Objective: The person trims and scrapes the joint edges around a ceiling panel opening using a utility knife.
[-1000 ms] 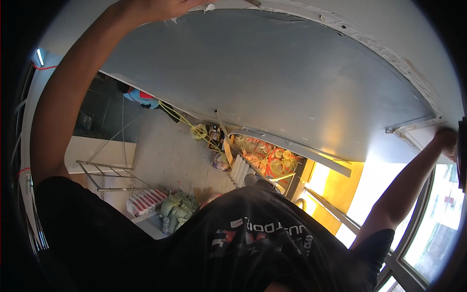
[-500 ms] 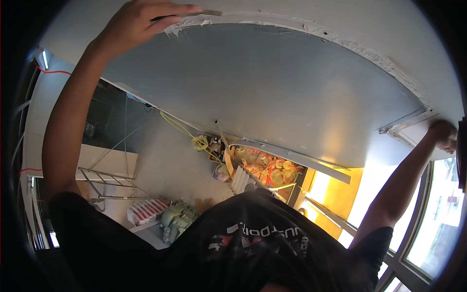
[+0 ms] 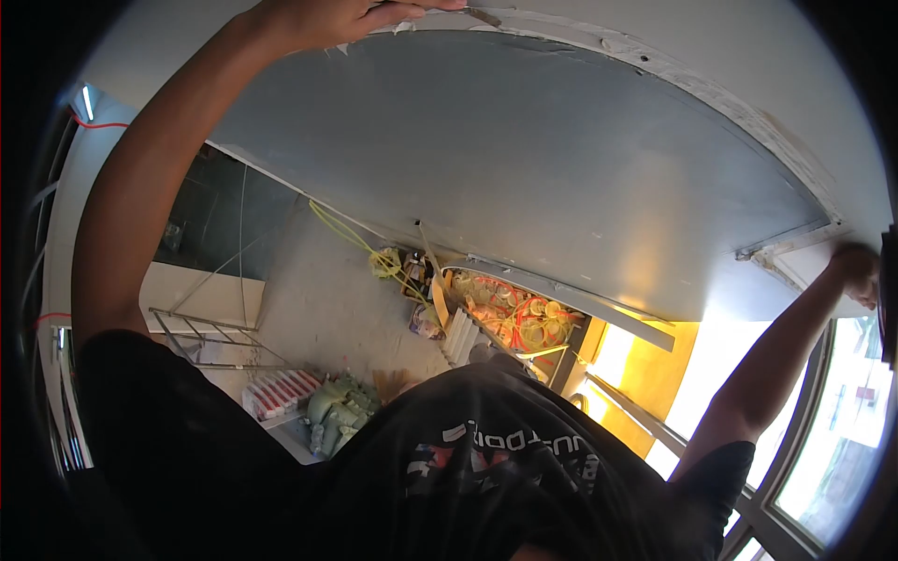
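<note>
My left hand (image 3: 341, 21) is raised at the top of the view, fingers closed around a putty knife (image 3: 484, 17). Only a short stretch of its blade shows, flat along the white, putty-smeared edge strip (image 3: 580, 37). That strip curves along the border of a large grey panel (image 3: 505, 159). Out at the far right, my right hand (image 3: 856, 273) is closed beside the pale corner of the frame, close to the window. Shadow and the edge of the view hide what its fingers hold, if anything.
Far below on the floor lie a red-and-white striped pack (image 3: 281, 395), greenish bags (image 3: 339, 411) and a lit heap of orange and yellow cords (image 3: 524, 318). A metal ladder-like frame (image 3: 210, 341) stands at left. Window bars (image 3: 795, 449) run down the right.
My left hand has slid to the right along the edge strip with the putty knife, up toward the top border. My right hand stays in nearly the same place.
</note>
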Demonstrator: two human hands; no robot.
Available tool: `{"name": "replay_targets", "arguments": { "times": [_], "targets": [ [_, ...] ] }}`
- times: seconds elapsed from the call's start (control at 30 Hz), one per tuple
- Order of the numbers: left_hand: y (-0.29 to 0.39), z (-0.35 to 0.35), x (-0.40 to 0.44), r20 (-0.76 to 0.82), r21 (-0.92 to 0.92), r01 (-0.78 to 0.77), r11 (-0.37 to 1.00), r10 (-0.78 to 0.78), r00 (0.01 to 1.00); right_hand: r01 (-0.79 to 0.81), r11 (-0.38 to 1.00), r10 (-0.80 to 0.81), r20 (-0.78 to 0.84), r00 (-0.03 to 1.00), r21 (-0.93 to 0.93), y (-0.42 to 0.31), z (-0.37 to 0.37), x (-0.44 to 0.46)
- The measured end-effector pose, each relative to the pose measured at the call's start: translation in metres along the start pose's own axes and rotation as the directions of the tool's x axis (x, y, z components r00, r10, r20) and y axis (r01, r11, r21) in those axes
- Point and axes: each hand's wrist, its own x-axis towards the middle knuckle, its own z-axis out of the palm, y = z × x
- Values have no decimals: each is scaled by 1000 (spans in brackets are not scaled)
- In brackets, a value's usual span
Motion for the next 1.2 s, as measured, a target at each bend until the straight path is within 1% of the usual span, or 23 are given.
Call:
{"name": "replay_targets", "arguments": {
  "times": [0.03, 0.17, 0.23, 0.27, 0.33, 0.37, 0.4, 0.43, 0.47, 0.53, 0.57, 0.63, 0.67, 0.7, 0.73, 0.77, 0.83, 0.87, 0.97, 1.03, 1.07, 1.13, 1.2],
  "targets": [
    [-3, 3, -1, -41, -21, -54, 998, 53, 998, -17, 1000, 17, 14, 1000, 9, -4, -2, -3],
    [-19, 19, -3, -94, -143, -74, 987, 61, 994, -126, 990, 117, 134, 984, 60, -48, -21, -24],
    [-42, 34, -8, -295, -104, -306, 946, 265, 918, -238, 967, 210, 256, 944, 86, -92, -42, -42],
    [-51, 40, -17, -294, -107, -310, 945, 268, 917, -301, 949, 258, 323, 910, 90, -114, -50, -51],
    [-65, 44, -40, -187, 4, -185, 983, 183, 965, -386, 919, 321, 412, 853, 84, -143, -63, -61],
    [-67, 42, -52, -187, 6, -189, 982, 187, 964, -354, 930, 295, 381, 876, 95, -136, -59, -62],
    [-62, 35, -62, -55, -53, -8, 999, 5, 998, -299, 949, 253, 324, 911, 101, -123, -54, -55],
    [-57, 29, -67, 85, -87, 185, 979, -177, 980, -234, 967, 201, 260, 945, 103, -106, -47, -48],
    [-52, 27, -67, 81, -84, 185, 979, -178, 981, -164, 982, 143, 196, 970, 94, -91, -40, -42],
    [-42, 25, -61, -56, -173, 65, 983, -75, 996, -8, 999, 6, 57, 998, 37, -61, -25, -29],
    [-35, 23, -53, -58, -173, 67, 983, -78, 995, 74, 997, -74, -4, 997, -10, -46, -19, -24],
    [-18, 16, -33, -143, -82, -70, 994, 58, 988, 203, 975, -210, -75, 975, -94, -14, -8, -6],
    [-13, 11, -25, -145, -82, -63, 995, 50, 988, 204, 975, -211, -72, 975, -87, 23, 8, 13],
    [-7, 5, -17, -96, -89, -24, 996, 15, 995, 137, 985, -146, -82, 986, -103, 71, 27, 40],
    [-4, 3, -13, -45, -95, 14, 995, -18, 999, 68, 990, -80, -93, 993, -121, 94, 36, 52],
    [-5, 4, -12, -43, -96, 17, 995, -21, 999, 68, 990, -79, -89, 993, -120, 84, 29, 46],
    [-10, 8, -10, -99, -42, -84, 996, 79, 992, -8, 990, 10, 14, 1000, -141, 51, 11, 29],
    [-10, 9, -11, -97, -44, -82, 996, 78, 992, -9, 989, 14, 30, 999, -148, 42, 7, 21],
    [-10, 14, -15, -80, 37, -18, 999, 21, 997, 18, 973, -7, 49, 999, -229, 37, 7, 13],
    [-13, 18, -17, -143, 126, -90, 988, 108, 984, 54, 947, -35, 63, 997, -316, 41, 12, 14],
    [-14, 22, -18, -142, 126, -85, 988, 103, 985, 78, 923, -51, 81, 995, -377, 43, 14, 15],
    [-15, 27, -19, -171, 46, -71, 996, 78, 982, 157, 821, -90, 148, 985, -549, 48, 17, 18],
    [-16, 27, -23, -144, 42, -41, 998, 46, 988, 297, 610, -128, 278, 952, -735, 48, 18, 21]
  ]
}}
